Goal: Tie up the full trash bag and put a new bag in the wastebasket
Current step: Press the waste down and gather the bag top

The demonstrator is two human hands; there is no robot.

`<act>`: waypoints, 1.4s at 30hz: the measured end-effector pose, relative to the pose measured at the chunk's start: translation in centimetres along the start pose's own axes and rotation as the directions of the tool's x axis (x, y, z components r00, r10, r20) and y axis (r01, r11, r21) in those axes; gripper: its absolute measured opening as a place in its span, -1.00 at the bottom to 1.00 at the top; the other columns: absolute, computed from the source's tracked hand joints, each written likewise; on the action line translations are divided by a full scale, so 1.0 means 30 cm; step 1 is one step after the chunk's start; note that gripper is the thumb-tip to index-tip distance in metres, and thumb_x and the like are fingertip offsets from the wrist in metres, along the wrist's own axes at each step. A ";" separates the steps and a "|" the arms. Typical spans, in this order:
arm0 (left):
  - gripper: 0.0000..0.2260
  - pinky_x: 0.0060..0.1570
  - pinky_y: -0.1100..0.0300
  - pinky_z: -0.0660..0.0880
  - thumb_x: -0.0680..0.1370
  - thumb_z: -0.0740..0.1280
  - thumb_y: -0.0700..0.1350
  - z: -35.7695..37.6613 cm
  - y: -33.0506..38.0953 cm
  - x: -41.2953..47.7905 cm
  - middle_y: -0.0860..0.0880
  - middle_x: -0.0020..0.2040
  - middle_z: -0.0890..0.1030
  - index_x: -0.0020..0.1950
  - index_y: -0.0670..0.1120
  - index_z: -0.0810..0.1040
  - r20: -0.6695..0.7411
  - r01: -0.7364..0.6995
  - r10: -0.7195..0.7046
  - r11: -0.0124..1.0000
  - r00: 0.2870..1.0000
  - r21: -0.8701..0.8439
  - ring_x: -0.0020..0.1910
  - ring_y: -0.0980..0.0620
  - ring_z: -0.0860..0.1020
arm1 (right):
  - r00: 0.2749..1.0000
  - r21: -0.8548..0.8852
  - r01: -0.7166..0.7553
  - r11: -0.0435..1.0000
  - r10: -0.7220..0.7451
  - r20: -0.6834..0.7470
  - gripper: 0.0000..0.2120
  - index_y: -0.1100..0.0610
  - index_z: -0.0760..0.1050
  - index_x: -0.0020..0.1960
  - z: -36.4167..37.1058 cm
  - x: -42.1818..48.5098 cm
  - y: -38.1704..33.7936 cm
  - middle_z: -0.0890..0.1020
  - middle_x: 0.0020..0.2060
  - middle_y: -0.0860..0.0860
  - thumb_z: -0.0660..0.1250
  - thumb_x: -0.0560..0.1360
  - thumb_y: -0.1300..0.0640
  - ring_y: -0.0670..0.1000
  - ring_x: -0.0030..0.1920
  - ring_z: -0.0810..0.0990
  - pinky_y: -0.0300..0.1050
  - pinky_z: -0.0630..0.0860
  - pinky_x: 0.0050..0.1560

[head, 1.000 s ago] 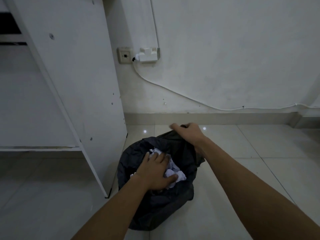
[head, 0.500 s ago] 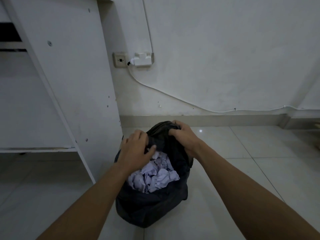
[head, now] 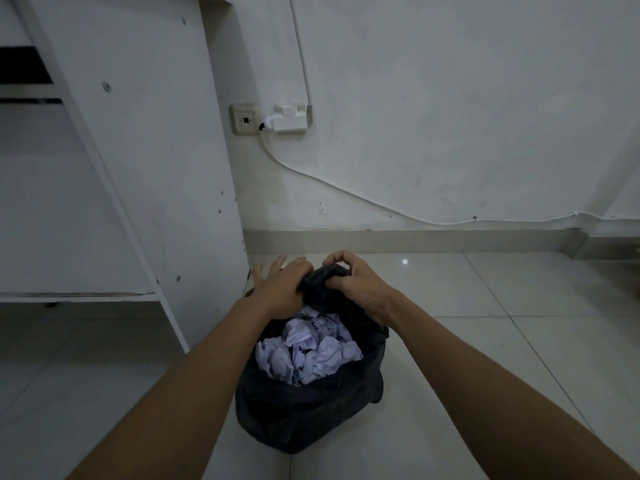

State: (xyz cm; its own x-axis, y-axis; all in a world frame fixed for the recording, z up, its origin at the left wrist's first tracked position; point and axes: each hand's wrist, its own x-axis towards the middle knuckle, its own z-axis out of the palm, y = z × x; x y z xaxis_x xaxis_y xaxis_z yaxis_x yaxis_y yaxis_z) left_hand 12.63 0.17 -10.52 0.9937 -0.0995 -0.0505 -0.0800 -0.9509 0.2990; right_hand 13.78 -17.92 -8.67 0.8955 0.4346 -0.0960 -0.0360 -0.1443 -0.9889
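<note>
Black trash bag (head: 304, 410) holds crumpled paper (head: 308, 355); right hand (head: 360, 285) grip clamps its gathered far rim at 12 o'clock, left hand (head: 280, 289) grip partly closed there. White cabinet (head: 145, 168) stands at 10 o'clock.

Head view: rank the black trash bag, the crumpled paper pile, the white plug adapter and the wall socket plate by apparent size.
1. black trash bag
2. crumpled paper pile
3. white plug adapter
4. wall socket plate

The last two look close in size, and the adapter may cover part of the plate, so their order is unsure.
</note>
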 end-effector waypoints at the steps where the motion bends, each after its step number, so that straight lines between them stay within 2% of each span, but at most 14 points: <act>1: -0.76 0.44 -0.24 -0.11 0.54 0.18 -0.21 0.010 0.001 0.000 0.00 0.25 0.52 0.12 0.09 0.31 -0.041 -0.021 0.021 1.000 0.999 0.003 0.48 -0.10 0.29 | 1.000 -0.099 -0.007 0.995 0.007 0.001 -0.63 0.08 0.40 0.22 -0.002 0.003 0.014 0.64 -0.01 0.14 0.44 0.49 0.27 0.01 -0.14 0.67 -0.13 0.64 -0.10; 3: -0.79 0.30 -0.07 0.10 0.52 0.19 -0.25 0.018 -0.002 -0.008 0.08 -0.19 0.52 0.02 0.05 0.28 -0.182 -0.074 0.063 0.996 0.981 -0.054 0.09 -0.11 0.55 | 0.999 -0.430 -0.031 0.902 0.037 0.004 -0.33 0.00 0.32 0.41 -0.004 0.015 0.049 0.58 0.20 0.06 0.55 0.39 0.06 0.02 0.12 0.62 -0.01 0.58 0.17; 4: -0.79 0.15 0.01 0.18 0.52 0.19 -0.27 0.018 -0.007 -0.006 0.09 -0.26 0.49 0.01 0.03 0.28 -0.261 -0.100 0.078 0.993 0.962 -0.070 -0.05 -0.11 0.55 | 0.999 -0.576 -0.043 0.816 0.049 -0.005 -0.31 -0.02 0.31 0.43 -0.002 0.021 0.070 0.54 0.26 0.05 0.54 0.39 -0.02 0.08 0.23 0.56 0.10 0.49 0.28; 7: -0.87 -0.14 0.08 0.24 0.55 0.24 -0.24 0.001 -0.031 0.012 0.00 -0.17 0.57 0.05 -0.05 0.39 -0.417 -0.171 0.122 0.982 0.901 -0.082 -0.15 -0.11 0.53 | 0.996 -0.741 -0.083 0.666 0.026 -0.088 -0.69 0.00 0.46 0.19 0.015 0.033 0.123 0.60 0.16 0.07 0.39 0.49 -0.04 0.19 0.21 0.53 0.10 0.37 0.25; 11: -0.80 -0.13 0.07 0.34 0.58 0.31 0.10 0.003 -0.130 0.014 0.01 -0.11 0.59 -0.08 -0.02 0.47 -0.269 -0.079 0.077 0.997 0.960 0.002 -0.09 -0.05 0.54 | 0.986 -0.753 -0.004 0.658 -0.124 -0.113 -0.85 0.16 0.55 0.05 0.025 0.037 0.146 0.66 -0.03 0.14 0.29 0.50 0.23 0.23 0.04 0.59 0.05 0.54 0.01; 13: -0.81 -0.12 0.08 0.39 0.60 0.30 0.09 0.021 -0.191 -0.003 0.02 -0.15 0.56 -0.13 0.02 0.42 -0.183 -0.026 0.005 0.993 0.983 -0.112 -0.10 -0.08 0.55 | 0.981 -0.782 0.029 0.622 -0.169 -0.099 -0.89 0.22 0.54 -0.04 0.011 0.036 0.154 0.65 -0.11 0.14 0.26 0.48 0.28 0.21 -0.05 0.60 0.02 0.55 -0.12; 16: -0.75 -0.24 0.12 0.39 0.59 0.37 -0.02 0.007 -0.245 -0.025 0.03 -0.27 0.52 -0.22 0.02 0.37 -0.277 -0.057 -0.027 0.955 0.961 -0.292 -0.23 -0.06 0.52 | 0.978 -0.785 0.062 0.616 -0.193 -0.075 -0.93 0.23 0.49 -0.05 -0.004 0.024 0.183 0.63 -0.15 0.12 0.25 0.49 0.29 0.16 -0.12 0.59 0.05 0.56 -0.14; 23: -0.69 -0.35 0.14 0.34 0.57 0.28 0.23 -0.049 -0.186 -0.059 0.06 -0.26 0.52 -0.19 0.03 0.40 -0.464 -0.095 0.069 0.995 0.883 -0.034 -0.25 -0.01 0.50 | 0.964 -0.651 0.038 0.758 -0.198 -0.175 -0.83 0.23 0.57 0.07 -0.017 0.023 0.183 0.68 -0.06 0.14 0.31 0.50 0.26 0.16 -0.03 0.64 -0.04 0.54 -0.12; 27: -0.75 -0.25 0.15 0.39 0.57 0.25 0.26 -0.053 -0.152 -0.095 0.05 -0.11 0.57 -0.01 0.09 0.46 -0.174 -0.159 0.162 0.987 0.971 0.032 -0.14 0.01 0.54 | 0.926 -0.618 -0.027 0.786 -0.213 -0.312 -0.64 0.12 0.43 0.17 -0.035 0.009 0.157 0.61 0.02 0.06 0.43 0.44 0.04 0.13 0.06 0.59 0.02 0.52 0.04; 30: -0.77 -0.17 0.14 0.41 0.57 0.31 0.15 -0.027 -0.125 -0.123 0.01 0.05 0.61 0.18 0.10 0.49 0.023 -0.195 0.193 0.978 0.981 0.076 0.02 -0.04 0.57 | 0.827 -0.815 -0.035 0.579 -0.441 -0.349 -0.40 0.07 0.36 0.30 0.003 -0.068 0.141 0.45 0.23 0.04 0.41 0.37 -0.16 0.10 0.25 0.41 0.09 0.34 0.25; 32: -0.68 -0.06 0.10 0.49 0.57 0.32 0.12 -0.020 -0.107 -0.139 0.02 0.16 0.60 0.32 0.14 0.46 0.044 -0.185 0.184 0.982 0.982 0.031 0.10 -0.06 0.57 | 0.723 -0.929 0.147 0.340 -0.678 -0.134 -0.47 0.09 0.41 0.23 0.044 -0.152 0.139 0.46 0.22 0.06 0.35 0.38 -0.18 0.11 0.25 0.41 0.05 0.25 0.22; 34: -0.58 0.08 0.00 0.54 0.58 0.31 0.13 -0.022 -0.095 -0.149 0.03 0.27 0.58 0.44 0.20 0.38 0.062 -0.183 0.183 0.983 0.981 -0.003 0.17 -0.05 0.56 | 0.598 -0.912 0.398 0.095 -0.781 0.179 -0.58 0.06 0.41 0.08 0.094 -0.246 0.167 0.51 0.05 0.05 0.33 0.39 -0.21 0.10 0.09 0.47 0.00 0.24 0.11; 38: -0.55 0.17 -0.02 0.52 0.60 0.30 0.07 -0.030 -0.080 -0.173 0.00 0.32 0.57 0.49 0.23 0.34 0.057 -0.192 0.198 0.977 0.978 -0.096 0.21 -0.04 0.55 | 0.453 -0.702 0.674 -0.229 -0.622 0.638 -0.56 0.07 0.38 -0.06 0.192 -0.406 0.292 0.40 -0.14 0.04 0.27 0.44 -0.31 0.07 -0.14 0.39 -0.01 0.28 -0.06; 42: -0.68 0.17 -0.05 0.53 0.60 0.32 -0.01 -0.029 -0.058 -0.194 -0.06 0.23 0.62 0.37 0.06 0.53 0.042 -0.180 0.192 0.964 0.981 -0.196 0.16 -0.07 0.58 | 0.476 -0.718 0.595 -0.360 -0.561 0.677 -0.86 -0.01 0.48 0.03 0.216 -0.448 0.377 0.50 0.00 0.01 0.29 0.53 -0.04 0.05 -0.04 0.48 -0.04 0.41 0.03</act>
State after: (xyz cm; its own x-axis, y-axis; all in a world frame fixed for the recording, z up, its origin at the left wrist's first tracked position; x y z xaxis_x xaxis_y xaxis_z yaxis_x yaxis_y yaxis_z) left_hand 7.05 2.68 -9.91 0.9558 -0.2922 -0.0326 -0.2407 -0.8414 0.4839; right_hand -1.52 -19.63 -19.31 0.1466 0.8896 0.4326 0.8646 -0.3277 0.3809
